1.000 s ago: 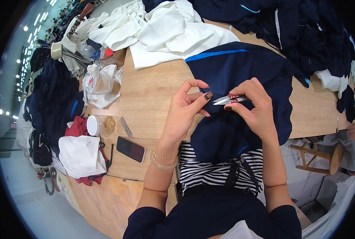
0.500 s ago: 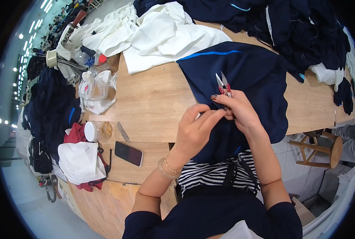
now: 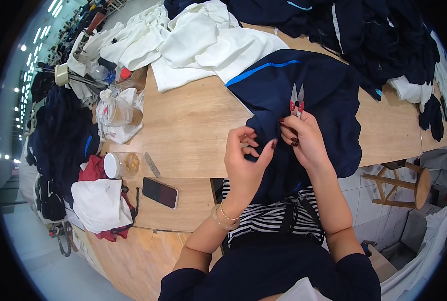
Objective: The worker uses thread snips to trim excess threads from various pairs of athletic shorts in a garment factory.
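A navy garment (image 3: 328, 90) with a bright blue stripe lies over the table edge and down onto my lap. My right hand (image 3: 306, 143) is closed round small red-handled thread snips (image 3: 296, 103), whose blades point away from me and stand apart. Its fingertips also touch a raised fold of the navy cloth. Just left of that fold is my left hand (image 3: 244, 163), its fingers curved and the thumb spread away from them. Nothing shows between the left thumb and fingers; their tips are beside the bunched cloth.
White cloth (image 3: 198, 45) is heaped at the back, with more navy garments (image 3: 384, 45) at the far right. On the left are a phone (image 3: 160, 192), a white-lidded jar (image 3: 114, 165), a grey cutter (image 3: 152, 164) and a bagged plastic container (image 3: 119, 114). A wooden stool (image 3: 401, 184) stands at right.
My hands have parted from a pinch together. The left thumb and fingers have spread; the right hand with the snips has shifted slightly right, and the cloth between is now bunched up.
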{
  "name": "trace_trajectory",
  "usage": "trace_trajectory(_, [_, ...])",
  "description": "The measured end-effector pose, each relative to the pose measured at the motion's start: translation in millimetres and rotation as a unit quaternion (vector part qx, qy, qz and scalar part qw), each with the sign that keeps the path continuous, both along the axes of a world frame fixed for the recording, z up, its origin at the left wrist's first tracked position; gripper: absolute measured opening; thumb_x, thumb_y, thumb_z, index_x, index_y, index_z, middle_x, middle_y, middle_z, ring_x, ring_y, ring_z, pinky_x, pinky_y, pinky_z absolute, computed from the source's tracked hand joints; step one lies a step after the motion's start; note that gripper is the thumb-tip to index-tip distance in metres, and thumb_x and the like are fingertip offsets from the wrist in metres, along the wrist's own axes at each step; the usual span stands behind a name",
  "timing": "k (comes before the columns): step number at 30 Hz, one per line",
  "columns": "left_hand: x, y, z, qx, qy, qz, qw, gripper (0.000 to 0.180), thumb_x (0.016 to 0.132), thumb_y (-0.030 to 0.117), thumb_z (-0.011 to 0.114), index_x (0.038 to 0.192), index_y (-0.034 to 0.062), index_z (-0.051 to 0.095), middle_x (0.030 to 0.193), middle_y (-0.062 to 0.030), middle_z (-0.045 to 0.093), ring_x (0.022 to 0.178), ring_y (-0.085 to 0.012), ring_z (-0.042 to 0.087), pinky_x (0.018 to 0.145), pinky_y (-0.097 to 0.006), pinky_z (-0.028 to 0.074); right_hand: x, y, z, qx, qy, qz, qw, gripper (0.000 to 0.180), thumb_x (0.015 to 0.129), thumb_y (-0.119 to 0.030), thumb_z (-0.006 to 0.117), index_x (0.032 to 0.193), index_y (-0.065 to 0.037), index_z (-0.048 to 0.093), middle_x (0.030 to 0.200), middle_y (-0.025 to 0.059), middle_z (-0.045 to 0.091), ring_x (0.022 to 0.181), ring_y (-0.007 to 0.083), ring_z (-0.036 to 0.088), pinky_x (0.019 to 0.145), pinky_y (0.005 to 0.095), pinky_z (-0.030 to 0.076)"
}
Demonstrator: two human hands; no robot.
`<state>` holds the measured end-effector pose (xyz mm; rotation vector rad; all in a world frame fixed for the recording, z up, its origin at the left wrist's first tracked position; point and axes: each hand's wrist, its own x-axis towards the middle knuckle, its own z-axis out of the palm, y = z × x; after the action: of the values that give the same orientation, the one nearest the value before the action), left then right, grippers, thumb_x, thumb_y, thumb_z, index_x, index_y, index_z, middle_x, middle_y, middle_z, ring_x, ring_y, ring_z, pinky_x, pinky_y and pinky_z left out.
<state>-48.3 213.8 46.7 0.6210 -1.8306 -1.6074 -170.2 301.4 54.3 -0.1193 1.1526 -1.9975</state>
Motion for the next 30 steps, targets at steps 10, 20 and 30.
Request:
trace_trajectory(10, [-5,-19,0,0.365,0.023,-0.018,0.931,0.014,0.091,0.009,0.061,0.101,0.0008,0.065,0.086,-0.0056,0.067,0.077,-0.0106,0.063,0.061,-0.021,0.050,-3,6,-17,-0.112,-0.192,-0.024,0.975,0.017,0.086,-0.004,0.050,0.071,-0.011,0.044,0.058,-0.0038,0.039,0.045,0.0074,0.032,0.044,0.0224,0.025])
trace_trajectory(20, [-1,-22,2,0.506,0.173,-0.040,0.844,0.019,0.097,0.015,0.051,0.109,0.0011,0.057,0.101,-0.0080,0.065,0.086,-0.0134,0.064,0.089,-0.035,0.055,5,9,-6,0.103,0.107,-0.179,0.973,0.014,0.090,-0.018,0.059,0.084,-0.007,0.052,0.069,-0.0038,0.048,0.052,0.0017,0.034,0.047,0.0195,0.027])
trace_trajectory(30, [-12,-17,28,0.503,0.113,-0.118,0.849,0.025,0.100,0.021,0.046,0.113,0.0019,0.055,0.105,-0.0097,0.064,0.093,-0.0183,0.065,0.087,-0.036,0.055,8,2,30,0.136,0.582,-0.024,0.801,0.040,0.071,0.004,0.071,0.110,-0.004,0.064,0.078,0.0048,0.058,0.073,0.0113,0.059,0.063,0.0212,0.046])
